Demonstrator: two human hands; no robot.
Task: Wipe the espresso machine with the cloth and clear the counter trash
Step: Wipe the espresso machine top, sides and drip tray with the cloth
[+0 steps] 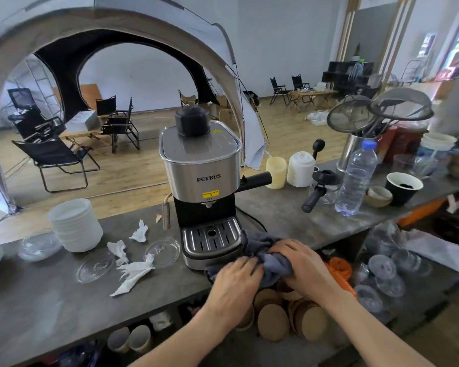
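Your left hand [233,280] and right hand [301,263] both clutch the grey cloth [269,256] bunched at the Petrus espresso machine's [200,176] base, beside its drip tray. Wiping looks barely begun; the torn tissues [129,263] still litter the counter [37,295].

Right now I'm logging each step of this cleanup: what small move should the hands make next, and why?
Probably lift the grey cloth onto the espresso machine: both the left hand and the right hand grip it bunched on the counter beside the drip tray.
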